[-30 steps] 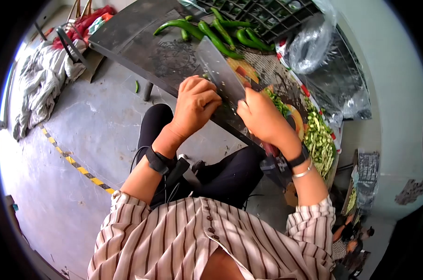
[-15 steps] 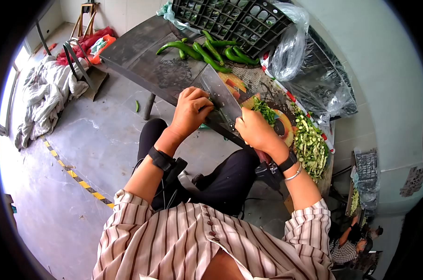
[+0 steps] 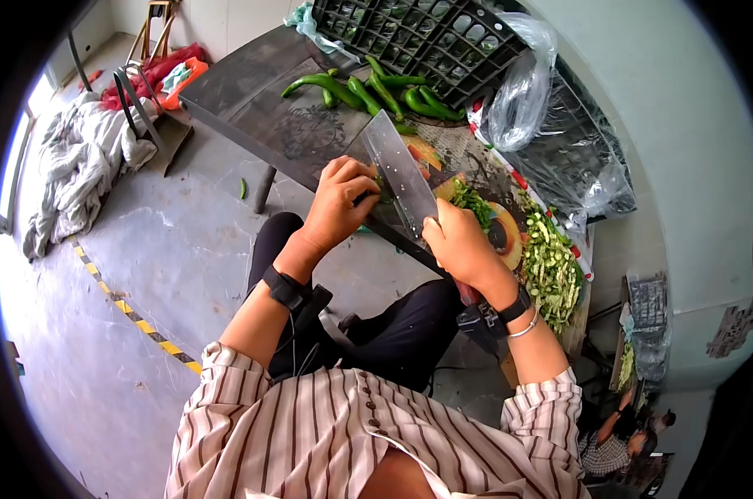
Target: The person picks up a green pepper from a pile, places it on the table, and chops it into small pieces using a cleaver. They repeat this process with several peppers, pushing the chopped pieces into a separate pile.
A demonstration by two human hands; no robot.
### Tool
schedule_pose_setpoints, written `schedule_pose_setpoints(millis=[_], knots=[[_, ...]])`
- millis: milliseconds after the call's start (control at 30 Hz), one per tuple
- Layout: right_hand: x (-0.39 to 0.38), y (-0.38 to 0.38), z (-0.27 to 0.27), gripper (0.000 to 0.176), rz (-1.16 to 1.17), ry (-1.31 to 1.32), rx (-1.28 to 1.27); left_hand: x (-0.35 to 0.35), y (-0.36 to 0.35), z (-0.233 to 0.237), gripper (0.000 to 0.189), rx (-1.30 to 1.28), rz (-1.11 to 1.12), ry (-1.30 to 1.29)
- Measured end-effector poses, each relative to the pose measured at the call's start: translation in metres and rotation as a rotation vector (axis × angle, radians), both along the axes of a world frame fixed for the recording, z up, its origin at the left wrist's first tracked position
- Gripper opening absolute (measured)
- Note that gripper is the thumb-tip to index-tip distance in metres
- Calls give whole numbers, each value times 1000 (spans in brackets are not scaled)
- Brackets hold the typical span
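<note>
Frame centre: right hand [image 3: 464,245] fisted on cleaver [image 3: 401,173], left hand [image 3: 343,200] curled, pinning pepper [image 3: 381,191]; best to tuck fingertips, knuckles guiding the blade.

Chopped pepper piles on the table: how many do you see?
2. A small pile lies beside the cleaver, just beyond the right hand; a larger pile lies at the table's right end. Hands may hide more.

At the worktop's [image 3: 251,91] near edge, the right hand [image 3: 459,245] grips a cleaver [image 3: 401,179] (broad blade tilted) beside the left hand [image 3: 343,204], whose curled fingers [image 3: 361,185] press a green pepper [image 3: 382,194]; whole peppers [image 3: 376,87] lie farther back.
</note>
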State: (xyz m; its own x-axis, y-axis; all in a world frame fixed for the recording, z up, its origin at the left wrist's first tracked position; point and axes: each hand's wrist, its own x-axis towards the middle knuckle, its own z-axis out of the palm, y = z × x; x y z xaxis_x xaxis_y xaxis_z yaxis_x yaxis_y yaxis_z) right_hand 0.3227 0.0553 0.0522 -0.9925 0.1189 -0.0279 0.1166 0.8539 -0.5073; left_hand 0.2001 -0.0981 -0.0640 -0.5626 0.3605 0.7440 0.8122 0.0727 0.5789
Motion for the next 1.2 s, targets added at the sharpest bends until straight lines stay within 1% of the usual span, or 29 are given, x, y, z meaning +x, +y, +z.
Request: schedule_pose_setpoints(millis=[233,300,400,467,533,567,600,667,700,733,800,867,933,1000,1067,1100,1133,1200], knots=[[-3,-3,2,23,98,-3,107,1,-1,-2,14,-10,18,-22],[-5,-3,5,23,108,-24,122,0,-1,-2,14,0,-11,-14],[-10,-2,12,22,135,-73,164,2,1,-1,13,15,19,-25],[-17,-3,12,22,139,-116,146,1,3,-1,12,14,17,-28],[-27,-7,1,22,112,-57,149,4,1,-3,12,10,4,-25],[-36,-10,-10,20,114,50,151,4,2,-3,12,0,15,-17],[-48,-10,-13,20,105,69,155,1,3,-2,12,-1,35,1],[-67,-10,-17,18,194,160,199,-1,1,-4,13,-3,26,22],[-70,-9,-19,18,149,163,165,-1,0,-3,12,18,10,29],[-69,-6,-20,18,156,170,177,-2,0,-2,12,42,-9,34],[-59,2,-19,19,42,69,44,-4,0,0,11,62,-12,32],[-43,7,-20,19,38,51,73,0,-1,-1,13,16,3,16],[-35,-2,-3,19,42,105,0,0,-2,-1,15,14,-2,5],[-30,-6,0,18,53,124,32,1,-2,0,16,13,-15,-34],[-26,-10,3,21,71,77,66,1,-2,0,16,18,-17,-30],[-25,-9,0,21,49,19,26,1,-2,0,16,22,-14,-28],[-24,-8,0,21,52,16,27,1,-2,0,16,24,-11,-32],[-23,-8,-2,21,102,68,117,1,-1,-1,16,22,9,-22]])
